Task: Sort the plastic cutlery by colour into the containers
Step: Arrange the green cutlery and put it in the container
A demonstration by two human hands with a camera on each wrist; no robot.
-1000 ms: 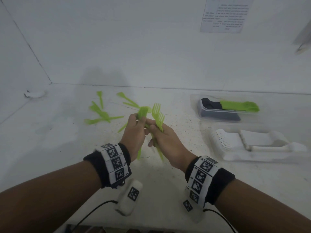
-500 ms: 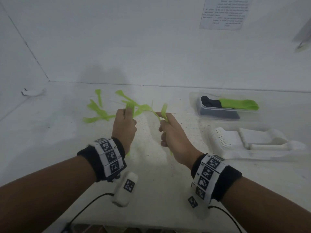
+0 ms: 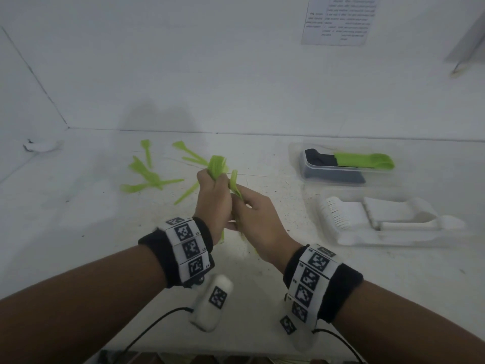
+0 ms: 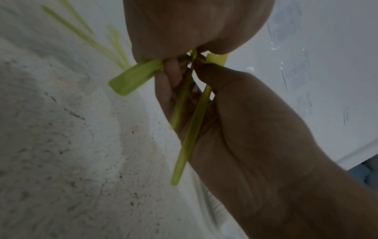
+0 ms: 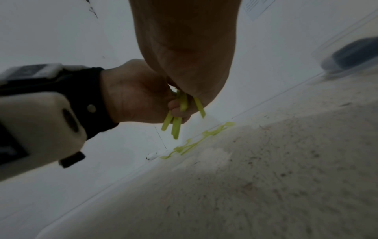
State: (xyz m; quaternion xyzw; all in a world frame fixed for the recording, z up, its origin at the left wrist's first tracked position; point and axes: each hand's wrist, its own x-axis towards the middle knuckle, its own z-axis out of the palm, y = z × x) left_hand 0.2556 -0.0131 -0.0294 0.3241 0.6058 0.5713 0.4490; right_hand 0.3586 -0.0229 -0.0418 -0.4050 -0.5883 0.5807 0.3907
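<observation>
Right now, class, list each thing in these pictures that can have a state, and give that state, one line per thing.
left hand: grips a bunch of green cutlery.
right hand: grips green cutlery pieces.
loose green cutlery: lying scattered on the table.
far clear container: open, holds black and green pieces.
near clear container: open, holds white cutlery.

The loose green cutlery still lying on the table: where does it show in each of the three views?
Head: loose green cutlery, centre-left, beyond the left hand.
Left wrist: blurred strips, top left.
Right wrist: small and far, centre, at the table's far edge.
Shared landmark: the green pieces held in both hands.
</observation>
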